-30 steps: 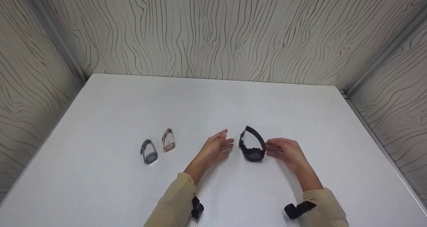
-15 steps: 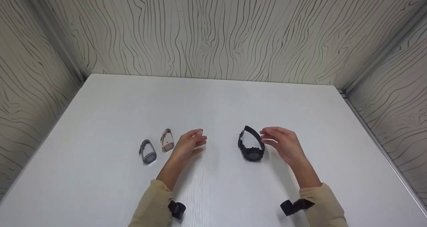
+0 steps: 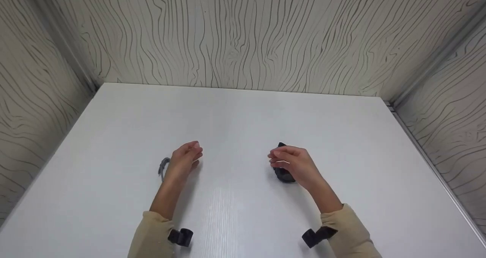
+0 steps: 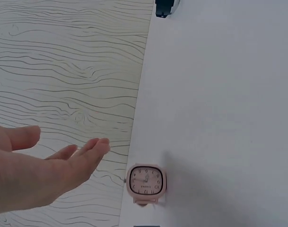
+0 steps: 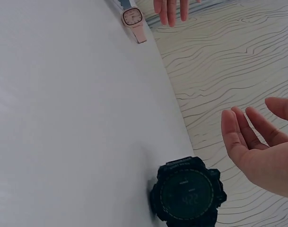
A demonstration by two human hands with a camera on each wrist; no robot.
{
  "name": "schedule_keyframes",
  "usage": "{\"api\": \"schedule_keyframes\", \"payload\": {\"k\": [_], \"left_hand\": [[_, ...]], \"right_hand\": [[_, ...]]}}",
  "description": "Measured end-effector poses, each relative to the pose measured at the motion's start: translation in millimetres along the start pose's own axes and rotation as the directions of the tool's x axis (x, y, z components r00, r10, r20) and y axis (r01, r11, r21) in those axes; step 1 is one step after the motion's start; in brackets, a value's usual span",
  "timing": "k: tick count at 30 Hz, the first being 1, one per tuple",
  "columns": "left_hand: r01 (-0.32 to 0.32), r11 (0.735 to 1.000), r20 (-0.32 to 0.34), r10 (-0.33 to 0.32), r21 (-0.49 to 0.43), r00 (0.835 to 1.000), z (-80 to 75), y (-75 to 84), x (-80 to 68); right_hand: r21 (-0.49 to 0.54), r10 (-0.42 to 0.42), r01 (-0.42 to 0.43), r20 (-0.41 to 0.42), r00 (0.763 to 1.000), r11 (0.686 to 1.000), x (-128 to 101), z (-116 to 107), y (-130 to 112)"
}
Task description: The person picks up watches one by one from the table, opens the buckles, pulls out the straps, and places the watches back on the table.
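My left hand (image 3: pixel 183 161) hovers over the pink watch with its fingers loosely bent and nothing in them. It hides that watch in the head view; the left wrist view shows the pink watch's (image 4: pixel 146 180) square dial beside the hand. Just left of the hand, part of a grey watch strap (image 3: pixel 163 167) is visible. Over the black digital watch (image 3: pixel 284 175) hovers my right hand (image 3: pixel 298 164), also holding nothing and covering much of it. In the right wrist view, the black watch's round face (image 5: pixel 186 194) stands apart from the relaxed fingers.
All the watches stand on a white table (image 3: pixel 235 129). Wood-grain panels (image 3: pixel 235 34) enclose its back and sides. A black camera mount sits on each sleeve (image 3: pixel 152 231).
My left hand has moved left from beside the black watch to above the pink one. My right hand has shifted left from the black watch's right side to over it. The watches have stayed put.
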State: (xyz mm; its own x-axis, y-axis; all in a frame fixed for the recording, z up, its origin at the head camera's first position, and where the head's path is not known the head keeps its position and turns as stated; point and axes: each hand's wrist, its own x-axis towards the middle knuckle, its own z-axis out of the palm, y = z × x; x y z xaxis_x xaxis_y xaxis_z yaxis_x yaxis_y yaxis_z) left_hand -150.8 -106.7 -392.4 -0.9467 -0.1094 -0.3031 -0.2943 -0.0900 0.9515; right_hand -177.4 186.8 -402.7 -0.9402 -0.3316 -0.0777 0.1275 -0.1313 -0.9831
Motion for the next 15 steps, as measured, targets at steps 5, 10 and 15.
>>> {"api": "schedule_keyframes", "payload": {"k": [5, 10, 15], "left_hand": [[0.013, 0.999, -0.030, -0.015, -0.047, 0.999, -16.3, 0.5, -2.7], [0.014, 0.999, -0.044, -0.015, -0.031, 0.999, -27.3, -2.1, -4.5], [0.067, 0.998, -0.065, -0.068, -0.010, 0.996, -32.7, -5.0, -1.6]], "right_hand": [[-0.018, 0.027, -0.027, 0.025, 0.999, 0.999, 3.7, 14.9, 11.9], [-0.029, 0.047, -0.045, 0.060, 0.997, 0.999, 8.4, 27.9, 26.1], [-0.058, 0.063, -0.057, 0.109, 0.992, 0.997, 14.7, 39.7, 40.7]]}}
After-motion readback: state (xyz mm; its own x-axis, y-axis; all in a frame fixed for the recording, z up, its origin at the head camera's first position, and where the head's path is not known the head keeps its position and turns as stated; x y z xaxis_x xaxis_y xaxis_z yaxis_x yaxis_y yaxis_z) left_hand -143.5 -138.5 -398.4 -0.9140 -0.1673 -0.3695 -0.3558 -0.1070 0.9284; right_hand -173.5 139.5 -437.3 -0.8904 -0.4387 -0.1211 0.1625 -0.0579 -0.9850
